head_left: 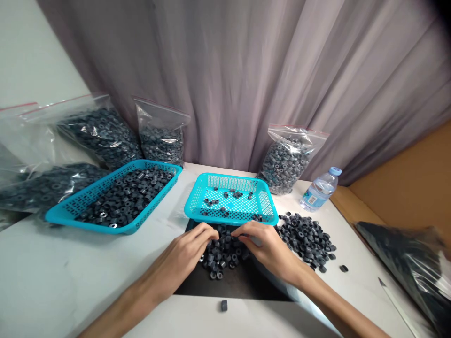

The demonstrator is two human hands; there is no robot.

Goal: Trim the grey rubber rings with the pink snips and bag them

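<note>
A pile of small dark grey plastic ring pieces [222, 256] lies on a black mat [232, 286] in front of me. My left hand [197, 243] is at the pile's left edge, fingers curled in together; what they hold, if anything, is hidden. From the right, my right hand [265, 241] reaches over the same pile, its thumb and forefinger apart at the tips. Just behind both hands stands a blue perforated basket [243, 210] with several ring pieces scattered on its floor. One loose ring piece [224, 305] sits on the table in front of the mat.
A fuller blue basket [141, 223] stands at left, near several zip bags [162, 143] of pieces. Behind on the right are another filled bag [287, 162] and a water bottle [320, 190]. A second heap [306, 239] spreads right of my hand. A knife-like tool [396, 305] lies far right.
</note>
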